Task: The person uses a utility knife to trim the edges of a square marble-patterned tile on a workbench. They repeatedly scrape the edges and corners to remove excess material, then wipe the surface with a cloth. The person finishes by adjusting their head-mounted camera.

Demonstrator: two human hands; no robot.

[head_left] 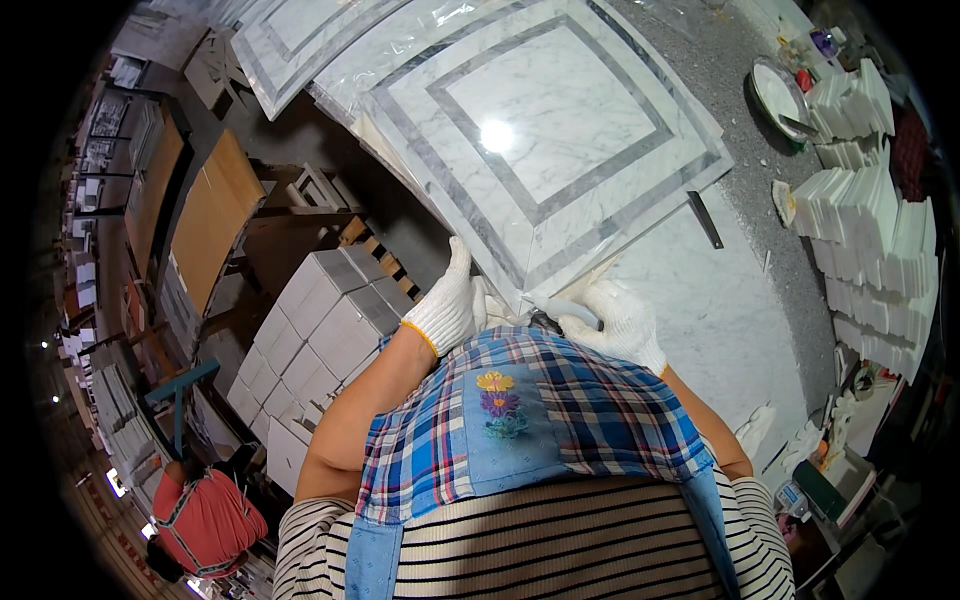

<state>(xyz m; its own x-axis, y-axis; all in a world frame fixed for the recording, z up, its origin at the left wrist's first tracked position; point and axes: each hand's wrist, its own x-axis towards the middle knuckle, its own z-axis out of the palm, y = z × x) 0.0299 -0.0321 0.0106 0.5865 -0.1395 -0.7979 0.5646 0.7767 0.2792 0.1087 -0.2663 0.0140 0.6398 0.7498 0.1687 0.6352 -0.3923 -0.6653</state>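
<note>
A square white marble panel (575,85) with grey inlaid bands lies in front of me, one corner pointing at my body. My left hand (445,305), in a white knit glove, grips that near corner from the left. Its thumb stretches up along the edge, and its other fingers are partly hidden. My right hand (622,322), gloved too, closes round a pale squeeze bottle (568,306). The bottle's narrow tip is close to the panel's corner; whether it touches is too small to tell.
A dark metal strip (705,220) lies right of the panel. Beyond are a bowl (778,100) with a blade-like tool and stacked white tiles (865,220). Another panel (290,45) lies far left. Stacked white blocks (320,320) stand left; a person in red (210,525) is lower left.
</note>
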